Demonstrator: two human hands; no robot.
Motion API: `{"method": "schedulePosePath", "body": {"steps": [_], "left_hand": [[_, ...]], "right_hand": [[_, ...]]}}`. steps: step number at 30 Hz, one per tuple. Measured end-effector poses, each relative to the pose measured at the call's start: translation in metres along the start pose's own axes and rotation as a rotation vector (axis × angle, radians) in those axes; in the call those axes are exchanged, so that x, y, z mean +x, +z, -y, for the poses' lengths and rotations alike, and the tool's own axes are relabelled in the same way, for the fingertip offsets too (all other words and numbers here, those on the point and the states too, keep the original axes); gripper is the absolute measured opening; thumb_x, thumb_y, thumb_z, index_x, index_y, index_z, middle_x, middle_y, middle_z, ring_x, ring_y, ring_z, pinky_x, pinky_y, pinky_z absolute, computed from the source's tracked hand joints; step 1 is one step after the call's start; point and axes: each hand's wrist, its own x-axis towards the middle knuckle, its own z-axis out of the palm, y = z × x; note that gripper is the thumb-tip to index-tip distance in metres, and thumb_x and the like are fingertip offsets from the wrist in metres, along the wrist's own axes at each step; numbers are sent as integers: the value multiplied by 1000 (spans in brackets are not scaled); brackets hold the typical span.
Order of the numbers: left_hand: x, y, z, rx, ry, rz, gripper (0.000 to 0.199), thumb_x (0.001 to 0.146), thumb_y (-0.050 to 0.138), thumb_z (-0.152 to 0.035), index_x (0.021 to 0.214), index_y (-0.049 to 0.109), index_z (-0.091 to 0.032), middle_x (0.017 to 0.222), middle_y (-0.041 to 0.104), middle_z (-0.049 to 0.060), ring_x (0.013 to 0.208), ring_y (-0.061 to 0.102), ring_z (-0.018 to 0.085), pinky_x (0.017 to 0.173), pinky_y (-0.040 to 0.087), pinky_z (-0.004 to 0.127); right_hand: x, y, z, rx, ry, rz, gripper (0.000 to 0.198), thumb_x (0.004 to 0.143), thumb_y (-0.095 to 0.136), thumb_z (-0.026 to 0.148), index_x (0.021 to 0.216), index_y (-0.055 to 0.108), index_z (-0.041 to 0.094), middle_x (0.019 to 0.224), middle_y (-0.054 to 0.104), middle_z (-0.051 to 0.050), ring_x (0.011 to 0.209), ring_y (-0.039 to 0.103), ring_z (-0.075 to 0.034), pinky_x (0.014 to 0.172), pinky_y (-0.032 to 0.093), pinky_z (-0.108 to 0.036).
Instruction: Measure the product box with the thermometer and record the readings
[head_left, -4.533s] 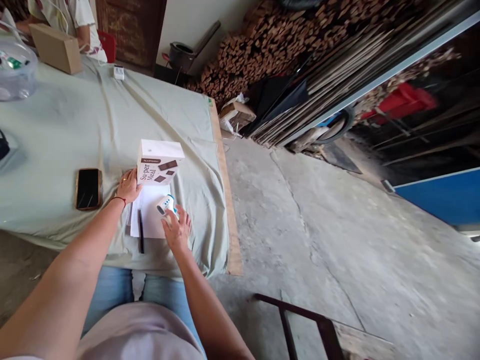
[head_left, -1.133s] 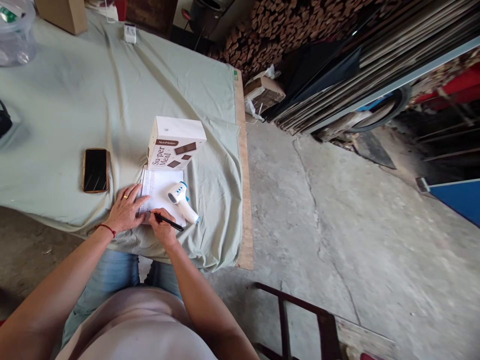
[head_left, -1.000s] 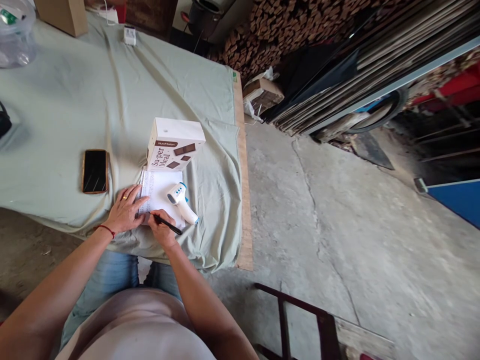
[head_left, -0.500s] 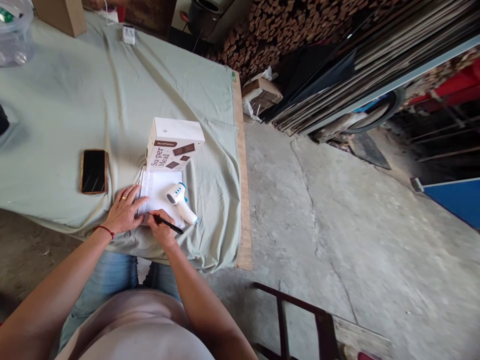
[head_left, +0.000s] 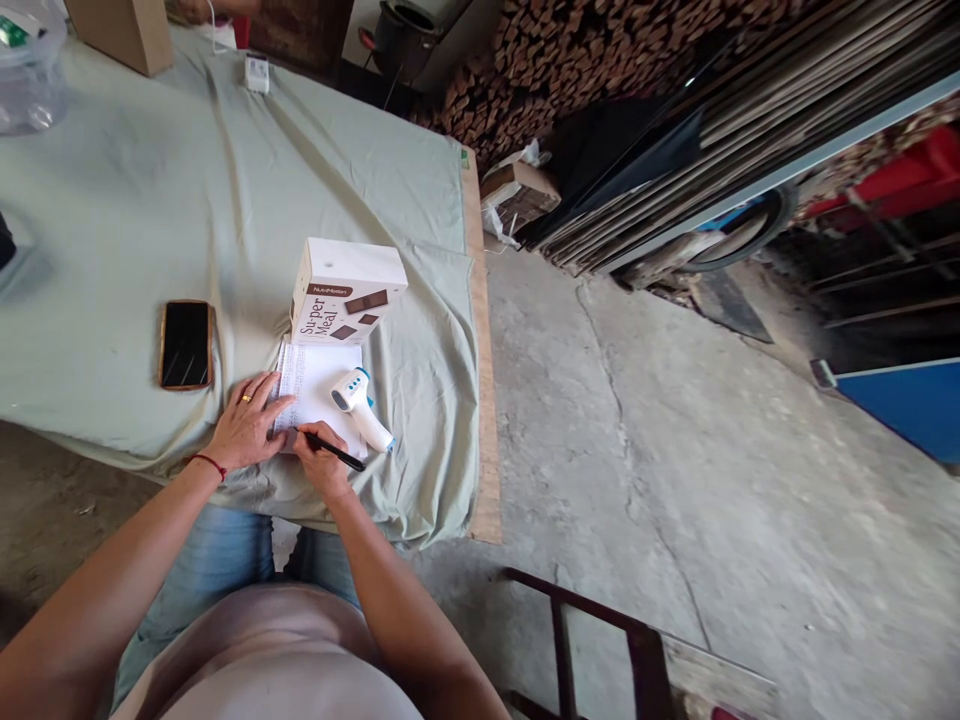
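Note:
My right hand (head_left: 323,462) grips a black pen (head_left: 336,452), its tip down at the lower part of a white sheet of paper (head_left: 319,385). Rows of small writing run along the paper's left side. My left hand (head_left: 250,425) lies flat with fingers stretched over the paper's left edge. On the sheet's right part rests a white and blue infrared thermometer (head_left: 362,408). Just behind the paper stands a white box (head_left: 349,290) printed "Super Meal". A smartphone (head_left: 185,345) with a dark screen lies left of my left hand.
A pale green cloth (head_left: 135,200) covers the table, whose wooden edge (head_left: 484,400) shows at the right. At the far left are a cardboard box (head_left: 124,35) and a clear plastic tub (head_left: 30,80). A small white device (head_left: 256,73) sits at the back. Dark metal frame (head_left: 559,620) lower right.
The whole view has shifted very slightly. Both hands, the pen and the things on the table keep nearly the same places.

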Motion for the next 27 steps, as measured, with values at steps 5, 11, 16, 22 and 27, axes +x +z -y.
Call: {"method": "schedulePosePath", "body": {"steps": [5, 11, 16, 22, 27], "left_hand": [[0, -1, 0, 19, -5, 18, 54, 83, 64, -30, 136, 62, -19, 159, 41, 17, 149, 36, 35, 123, 28, 53], [0, 1, 0, -8, -8, 9, 54, 83, 64, -29, 136, 62, -22, 160, 41, 15, 150, 35, 34, 123, 28, 54], [0, 1, 1, -23, -6, 4, 54, 83, 63, -29, 136, 63, -21, 160, 40, 16, 149, 35, 35, 123, 28, 55], [0, 1, 1, -34, -14, 2, 55, 81, 65, -28, 136, 62, -25, 161, 41, 13, 150, 34, 34, 123, 28, 55], [0, 1, 0, 1, -8, 12, 54, 83, 63, -30, 136, 62, -21, 160, 41, 15, 150, 35, 34, 124, 28, 53]], "right_hand": [[0, 0, 0, -3, 40, 23, 9, 82, 60, 16, 83, 65, 23, 72, 66, 0, 64, 61, -15, 64, 52, -27], [0, 0, 0, -15, 48, 23, 11, 81, 60, 14, 83, 66, 23, 71, 66, 0, 64, 61, -15, 64, 51, -26], [0, 1, 0, -13, 40, 10, 11, 81, 59, 14, 82, 65, 23, 70, 65, 0, 63, 61, -15, 63, 51, -27], [1, 0, 0, -9, 47, 22, 10, 82, 57, 16, 84, 64, 23, 71, 66, 0, 64, 61, -16, 64, 51, -27], [1, 0, 1, -11, 16, 10, 9, 82, 57, 16, 84, 65, 22, 71, 66, 0, 63, 61, -15, 63, 51, -27]]}}
